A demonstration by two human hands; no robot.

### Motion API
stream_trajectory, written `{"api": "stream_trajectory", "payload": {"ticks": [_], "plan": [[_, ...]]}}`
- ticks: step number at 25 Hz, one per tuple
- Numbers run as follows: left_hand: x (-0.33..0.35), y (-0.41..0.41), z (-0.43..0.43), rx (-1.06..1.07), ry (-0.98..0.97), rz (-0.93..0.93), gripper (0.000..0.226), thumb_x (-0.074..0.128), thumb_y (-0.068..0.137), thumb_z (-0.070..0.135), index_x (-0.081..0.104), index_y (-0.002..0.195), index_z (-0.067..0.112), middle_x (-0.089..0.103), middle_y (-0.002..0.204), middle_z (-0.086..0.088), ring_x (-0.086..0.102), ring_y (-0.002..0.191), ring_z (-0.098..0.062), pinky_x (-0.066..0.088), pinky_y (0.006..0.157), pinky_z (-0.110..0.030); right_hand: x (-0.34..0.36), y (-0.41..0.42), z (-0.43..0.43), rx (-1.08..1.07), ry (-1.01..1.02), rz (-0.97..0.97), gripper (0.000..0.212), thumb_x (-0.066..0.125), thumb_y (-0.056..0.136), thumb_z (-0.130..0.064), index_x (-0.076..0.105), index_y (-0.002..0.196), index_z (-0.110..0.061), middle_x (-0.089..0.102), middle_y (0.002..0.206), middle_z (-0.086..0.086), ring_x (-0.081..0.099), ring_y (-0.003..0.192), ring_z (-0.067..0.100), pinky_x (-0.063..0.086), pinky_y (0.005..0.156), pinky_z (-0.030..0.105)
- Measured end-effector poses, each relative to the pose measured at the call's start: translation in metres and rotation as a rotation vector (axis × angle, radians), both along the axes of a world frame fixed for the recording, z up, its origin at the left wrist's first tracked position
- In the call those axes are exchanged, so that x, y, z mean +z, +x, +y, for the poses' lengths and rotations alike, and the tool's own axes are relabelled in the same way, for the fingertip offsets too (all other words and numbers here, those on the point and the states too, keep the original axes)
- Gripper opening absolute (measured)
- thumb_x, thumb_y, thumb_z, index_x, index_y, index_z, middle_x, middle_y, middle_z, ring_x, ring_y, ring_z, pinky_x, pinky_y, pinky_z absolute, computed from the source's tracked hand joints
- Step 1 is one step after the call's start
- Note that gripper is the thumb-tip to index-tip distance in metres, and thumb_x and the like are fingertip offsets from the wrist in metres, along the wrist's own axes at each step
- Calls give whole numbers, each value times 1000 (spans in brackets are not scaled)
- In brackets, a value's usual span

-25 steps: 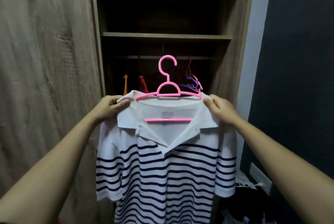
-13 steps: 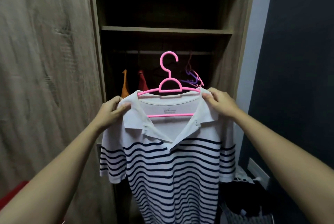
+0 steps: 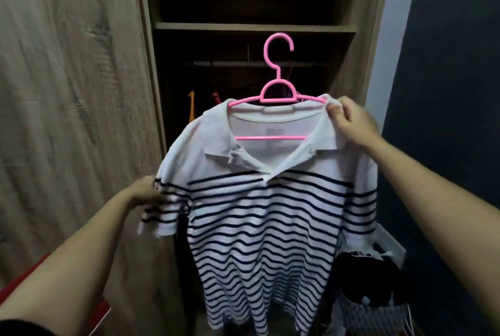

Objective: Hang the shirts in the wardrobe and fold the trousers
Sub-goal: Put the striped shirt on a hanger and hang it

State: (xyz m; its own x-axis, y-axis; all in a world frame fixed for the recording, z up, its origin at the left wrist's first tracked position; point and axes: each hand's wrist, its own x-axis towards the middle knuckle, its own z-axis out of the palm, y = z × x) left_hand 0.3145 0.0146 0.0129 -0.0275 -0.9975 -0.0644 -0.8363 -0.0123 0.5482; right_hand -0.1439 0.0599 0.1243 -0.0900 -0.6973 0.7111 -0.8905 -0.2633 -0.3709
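A white polo shirt with navy stripes [image 3: 270,213] hangs on a pink plastic hanger [image 3: 267,138] in front of the open wardrobe. My right hand [image 3: 351,124] grips the shirt's right shoulder and collar together with the hanger's end, holding it up. Lower down, my left hand [image 3: 143,194] is at the shirt's left sleeve, which bunches toward it; the fingers are blurred and partly behind the cloth. The hanger's hook points up, level with the wardrobe rail [image 3: 243,64] but in front of it, not on it.
A shelf [image 3: 254,27] runs above the rail. Orange [image 3: 191,108] and red [image 3: 215,96] garments hang at the rail's left. The wardrobe door [image 3: 67,119] stands at the left. A basket of dark clothes [image 3: 373,281] sits at the lower right. A red object [image 3: 100,311] lies at the lower left.
My left hand has let go of the shirt's left shoulder and dropped to the sleeve. The shirt and hanger have shifted right and up, held by my right hand alone.
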Motion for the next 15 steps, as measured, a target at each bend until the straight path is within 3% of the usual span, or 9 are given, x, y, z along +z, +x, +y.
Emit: {"api": "stream_trajectory", "payload": {"ticks": [2, 4, 5, 6, 9, 11, 13, 15], "plan": [[27, -2, 4, -163, 100, 1, 62, 65, 60, 20, 50, 120, 18, 61, 107, -3, 55, 96, -21, 49, 68, -34, -3, 7, -2, 6, -7, 28, 30, 36, 95, -46, 47, 85, -19, 58, 82, 7, 59, 86, 33, 38, 74, 38], [64, -12, 12, -217, -57, 385, 63, 54, 65, 2, 46, 124, 23, 62, 107, 4, 56, 101, -20, 48, 64, -25, -9, 14, -5, 30, 8, 57, 38, 33, 89, -49, 48, 84, -15, 57, 78, 3, 59, 85, 31, 35, 72, 34], [81, -20, 20, -270, -133, 541, 61, 54, 67, 4, 48, 123, 26, 64, 108, 7, 58, 103, -17, 49, 68, -20, -11, 20, -6, 47, 18, 61, 41, 32, 87, -51, 49, 85, -14, 58, 78, 3, 59, 84, 30, 33, 71, 33], [94, -29, 27, -334, -166, 581, 55, 59, 71, 10, 51, 122, 28, 66, 109, 9, 61, 105, -14, 50, 74, -18, -13, 24, -9, 64, 31, 47, 43, 32, 85, -52, 50, 86, -14, 60, 78, 4, 59, 84, 30, 33, 70, 32], [103, -48, 37, -522, -209, 179, 41, 74, 77, 39, 63, 114, 25, 70, 109, 7, 64, 104, -7, 53, 86, -26, -18, 35, -15, 149, 82, -13, 42, 30, 80, -62, 46, 75, -24, 55, 69, -1, 57, 77, 26, 38, 68, 36], [100, -56, 40, -496, -301, 106, 37, 70, 76, 49, 68, 102, 23, 73, 99, 4, 67, 94, -7, 55, 80, -30, -16, 38, -20, 164, 118, -12, 35, 32, 81, -61, 46, 75, -30, 54, 72, -4, 56, 83, 25, 40, 75, 38], [99, -66, 42, -416, -450, 135, 24, 70, 80, 41, 70, 93, 21, 72, 89, 1, 67, 84, -8, 52, 73, -30, -12, 48, -28, -9, 110, 26, 29, 41, 87, -48, 56, 100, -26, 60, 101, 4, 52, 106, 29, 38, 89, 40], [101, -83, 43, -333, -583, 55, 23, 67, 84, 34, 69, 92, 13, 71, 86, -3, 65, 82, -13, 48, 71, -32, -8, 70, -36, -73, 150, -54, 37, 50, 91, -35, 53, 119, -12, 57, 119, 13, 49, 114, 32, 38, 94, 37]]}}
